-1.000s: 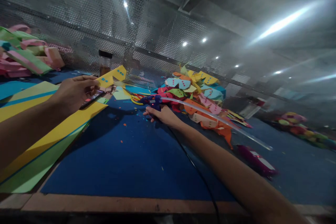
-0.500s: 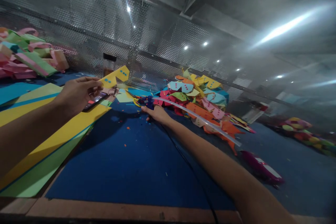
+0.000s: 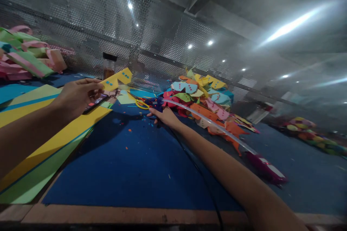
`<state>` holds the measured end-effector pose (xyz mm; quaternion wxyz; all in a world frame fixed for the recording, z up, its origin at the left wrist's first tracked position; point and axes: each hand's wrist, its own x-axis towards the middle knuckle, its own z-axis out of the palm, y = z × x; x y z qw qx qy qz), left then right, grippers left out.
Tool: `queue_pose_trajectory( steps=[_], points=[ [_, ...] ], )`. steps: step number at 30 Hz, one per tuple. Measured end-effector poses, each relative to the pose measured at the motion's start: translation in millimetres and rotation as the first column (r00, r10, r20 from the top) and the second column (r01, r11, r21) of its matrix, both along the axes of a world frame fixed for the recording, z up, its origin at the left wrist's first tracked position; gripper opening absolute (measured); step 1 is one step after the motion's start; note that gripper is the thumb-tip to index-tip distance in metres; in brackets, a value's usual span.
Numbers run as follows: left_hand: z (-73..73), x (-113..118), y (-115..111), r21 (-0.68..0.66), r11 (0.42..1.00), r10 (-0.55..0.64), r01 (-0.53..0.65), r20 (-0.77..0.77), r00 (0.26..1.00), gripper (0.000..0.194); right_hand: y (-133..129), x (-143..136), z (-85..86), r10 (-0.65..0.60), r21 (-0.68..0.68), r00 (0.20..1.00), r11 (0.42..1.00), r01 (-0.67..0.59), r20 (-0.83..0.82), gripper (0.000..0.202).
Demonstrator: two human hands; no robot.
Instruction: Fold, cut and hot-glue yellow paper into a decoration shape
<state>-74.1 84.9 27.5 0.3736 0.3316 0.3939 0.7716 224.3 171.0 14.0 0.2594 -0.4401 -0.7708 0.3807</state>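
Between its thumb and fingers, my left hand (image 3: 80, 95) pinches a folded yellow paper piece (image 3: 116, 80) with small blue marks, raised over the left part of the table. My right hand (image 3: 164, 115) is closed on a dark blue glue gun (image 3: 154, 103), with a long clear glue stick (image 3: 211, 122) coming out of its back and a black cord trailing toward the front edge. Yellow-handled scissors (image 3: 142, 104) lie just left of the glue gun. A phone (image 3: 94, 104) lies partly hidden behind my left hand.
Yellow and green sheets (image 3: 54, 130) cover the left side. Behind stand a dark-lidded jar (image 3: 108, 65) and pink and green paper strips (image 3: 29, 57). Colourful cut papers (image 3: 203, 97) are piled right of centre, near a purple pouch (image 3: 267, 168). Scraps dot the blue mat (image 3: 130, 177).
The glue gun has moved slightly right with my right hand, showing more of the scissors' yellow handles. The whole view has shifted a little. My left hand keeps hold of the yellow paper.
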Motion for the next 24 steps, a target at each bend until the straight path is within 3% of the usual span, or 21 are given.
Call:
queue_pose_trajectory(
  steps=[12,16,24],
  points=[
    [2.7,2,-3,-0.032,0.999,-0.036,0.036,0.006,0.999,0.022,-5,-3,2.1,0.035,-0.012,0.999,0.999,-0.035,0.020,0.035],
    [-1.9,2,1,-0.051,0.998,-0.048,0.048,0.003,0.999,0.022,-9,9,3.5,-0.004,-0.002,1.000,1.000,0.004,0.014,0.025],
    [-6.2,13,-2,-0.063,0.996,-0.068,0.067,-0.002,0.998,0.022,-33,36,-3.4,-0.018,-0.086,1.000,0.996,0.019,0.010,0.024]
  ],
)
